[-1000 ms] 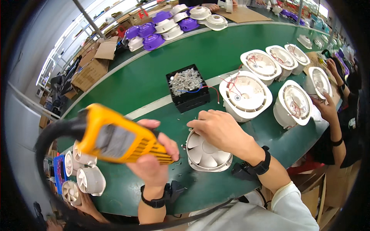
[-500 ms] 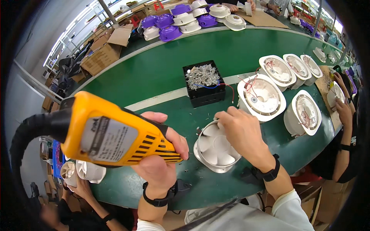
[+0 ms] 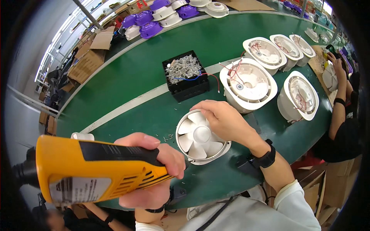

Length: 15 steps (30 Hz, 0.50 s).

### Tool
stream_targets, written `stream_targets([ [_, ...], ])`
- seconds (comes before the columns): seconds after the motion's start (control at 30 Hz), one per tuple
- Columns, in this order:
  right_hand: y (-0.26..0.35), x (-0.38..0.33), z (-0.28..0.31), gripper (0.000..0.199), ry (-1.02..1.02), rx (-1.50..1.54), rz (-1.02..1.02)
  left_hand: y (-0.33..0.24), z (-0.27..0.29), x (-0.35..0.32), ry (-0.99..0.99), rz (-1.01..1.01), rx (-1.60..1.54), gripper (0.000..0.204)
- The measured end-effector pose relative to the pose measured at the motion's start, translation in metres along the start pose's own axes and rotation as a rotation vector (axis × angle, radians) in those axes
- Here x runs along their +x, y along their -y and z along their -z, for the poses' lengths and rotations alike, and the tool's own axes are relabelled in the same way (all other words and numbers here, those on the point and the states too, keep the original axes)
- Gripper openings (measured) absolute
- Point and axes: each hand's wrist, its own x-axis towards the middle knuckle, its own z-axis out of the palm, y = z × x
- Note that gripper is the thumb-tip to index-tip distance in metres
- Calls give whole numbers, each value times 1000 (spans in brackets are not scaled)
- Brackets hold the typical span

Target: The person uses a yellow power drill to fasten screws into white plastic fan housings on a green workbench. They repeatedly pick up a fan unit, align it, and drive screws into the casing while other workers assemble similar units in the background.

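Note:
My left hand [image 3: 172, 158] is wrapped round a yellow and black electric screwdriver [image 3: 123, 183], its thumb lying along the upper side. The tool's front end points at the near-left rim of a round white fan housing [image 3: 210, 158]; whether it touches there I cannot tell. Inside the housing sits a white bladed fan wheel [image 3: 202, 134]. My right hand [image 3: 228, 122] grips the housing's far-right rim, its fingers curled over the edge and partly hiding the blades. Several small screws [image 3: 168, 137] lie loose on the green table left of the housing.
Beyond the housing stands a black box [image 3: 189, 91] full of screws, a blue and red wire across it. Several white housings with red wires [image 3: 250, 84] stand to the right. Purple and white covers [image 3: 150, 29] are piled at the back. Co-workers' arms [image 3: 339, 104] show at both sides.
The screwdriver's front end has come down to the housing's near-left rim. My right hand has settled from above the housing onto its rim. The whole view has shifted.

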Motion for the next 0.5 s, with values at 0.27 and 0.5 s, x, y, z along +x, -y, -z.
stream_targets([
  [0.27,-4,-3,1,22,-52,-32,28,9,-8,-1,27,-42,122,79],
  [0.5,-4,-3,0,22,-68,-53,10,16,-8,-3,54,-14,138,79],
])
